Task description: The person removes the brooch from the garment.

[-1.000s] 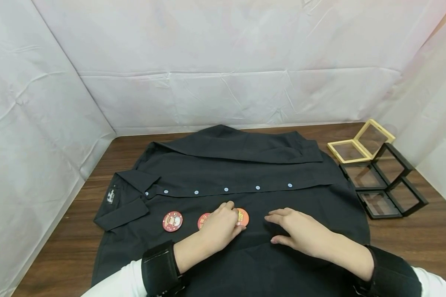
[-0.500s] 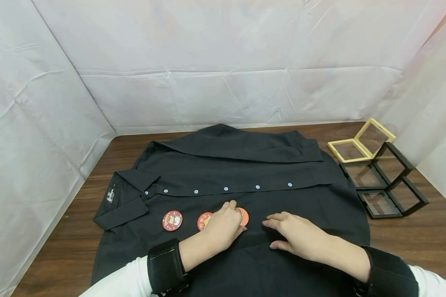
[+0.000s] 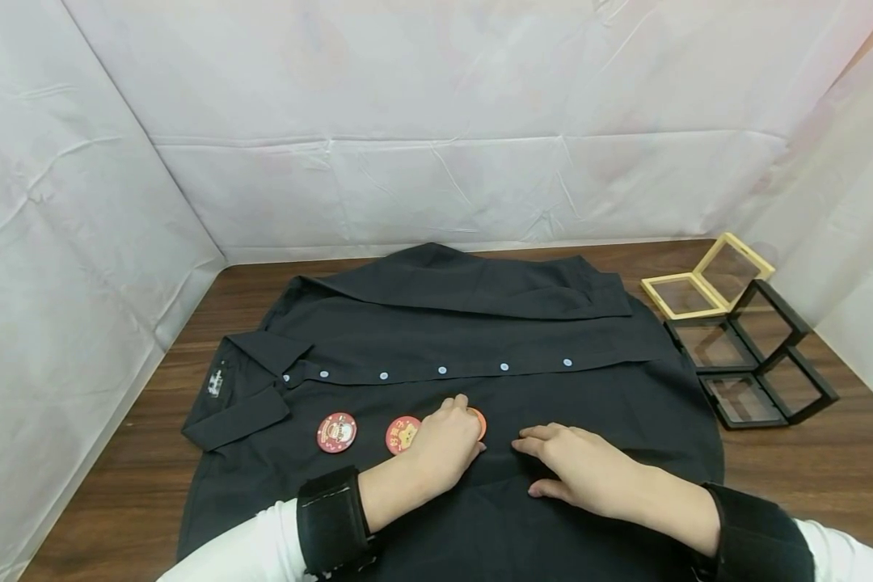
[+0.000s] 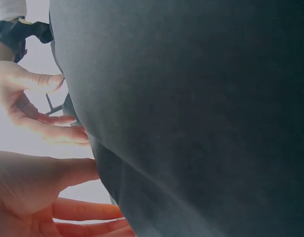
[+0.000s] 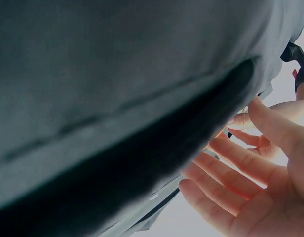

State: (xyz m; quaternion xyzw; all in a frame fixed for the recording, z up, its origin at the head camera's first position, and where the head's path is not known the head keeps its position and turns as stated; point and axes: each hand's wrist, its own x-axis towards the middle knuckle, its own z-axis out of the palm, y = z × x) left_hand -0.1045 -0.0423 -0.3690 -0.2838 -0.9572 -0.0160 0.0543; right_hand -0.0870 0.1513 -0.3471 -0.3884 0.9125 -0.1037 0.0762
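Observation:
A black shirt (image 3: pixel 436 347) lies spread out with its collar to the left. My left hand (image 3: pixel 444 444) is bent over an orange round badge (image 3: pixel 482 422) on the shirt, fingers at its far edge and thumb toward its near side. The hand covers most of that badge. To its left sit a red badge with a yellow figure (image 3: pixel 402 435) and a dark red badge (image 3: pixel 337 432). My right hand (image 3: pixel 585 469) rests on the shirt right of the orange badge, fingers loosely extended and holding nothing. Both wrist views show mostly dark cloth and fingertips along it.
A wooden table (image 3: pixel 145 453) shows around the shirt. At the right stand an open yellow frame (image 3: pixel 687 295) and black hinged frames (image 3: pixel 752 364) with clear panes. White cloth (image 3: pixel 436 194) hangs behind and on both sides.
My left hand has shifted slightly right over the orange badge, uncovering more of the middle red badge. My right hand has edged slightly left and nearer. The badges look unmoved.

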